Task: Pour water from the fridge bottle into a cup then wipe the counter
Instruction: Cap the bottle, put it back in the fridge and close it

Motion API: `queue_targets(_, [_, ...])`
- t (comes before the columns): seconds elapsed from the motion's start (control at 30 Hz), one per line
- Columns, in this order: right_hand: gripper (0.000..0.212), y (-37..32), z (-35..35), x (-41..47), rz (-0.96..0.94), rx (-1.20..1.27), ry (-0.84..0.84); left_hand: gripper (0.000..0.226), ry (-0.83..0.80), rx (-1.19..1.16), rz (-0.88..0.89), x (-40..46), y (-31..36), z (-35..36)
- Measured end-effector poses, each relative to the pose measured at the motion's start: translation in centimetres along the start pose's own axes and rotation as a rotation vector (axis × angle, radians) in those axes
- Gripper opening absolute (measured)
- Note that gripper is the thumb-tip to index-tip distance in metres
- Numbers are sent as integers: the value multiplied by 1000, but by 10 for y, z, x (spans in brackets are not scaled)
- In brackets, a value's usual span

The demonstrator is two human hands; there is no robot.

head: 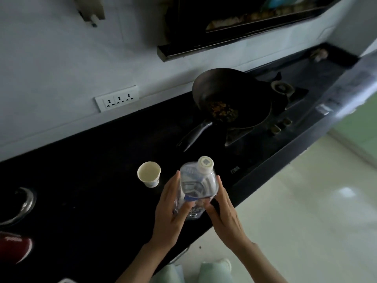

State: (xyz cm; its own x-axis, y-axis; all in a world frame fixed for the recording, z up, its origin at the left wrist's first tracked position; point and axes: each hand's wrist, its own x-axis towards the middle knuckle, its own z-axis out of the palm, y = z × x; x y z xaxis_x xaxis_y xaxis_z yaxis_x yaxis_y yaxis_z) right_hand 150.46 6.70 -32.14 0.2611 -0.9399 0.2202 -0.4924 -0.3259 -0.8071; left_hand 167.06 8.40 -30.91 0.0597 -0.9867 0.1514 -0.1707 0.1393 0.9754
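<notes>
A clear plastic water bottle (pixel 196 183) with a white cap on stands upright near the front edge of the black counter (pixel 91 180). My left hand (pixel 170 209) holds its left side, fingers along the wall and thumb across the front. My right hand (pixel 221 211) holds the right side the same way. A white paper cup (pixel 149 174) stands upright and looks empty, just left of the bottle and a little farther back, apart from both hands.
A dark frying pan (pixel 230 99) with food bits sits on the gas hob (pixel 285 119) at the back right, handle pointing toward the cup. A socket strip (pixel 117 98) is on the wall. A metal ring (pixel 24 203) and a red object (pixel 14 247) lie far left.
</notes>
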Motion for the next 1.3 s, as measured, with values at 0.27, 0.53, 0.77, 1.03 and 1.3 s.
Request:
queue_targets(0.27, [59,-5,-83,-4,-107,74,466,62,-130,-59,224,42,66,91])
queue_targets(0.53, [51,52,-205,-23,-72,-16,779,62,-359,-187,236,73,99,231])
queue_targets(0.77, [47,115,-295,-46,47,74,956,72,-487,-310,98,80,111,355])
queue_targets(1.03, [46,168,-366,-65,142,85,1122,66,-659,-325,66,104,123,462])
queue_targets(1.3, [52,207,-442,-99,304,-70,1330,83,-1016,-362,50,120,134,587])
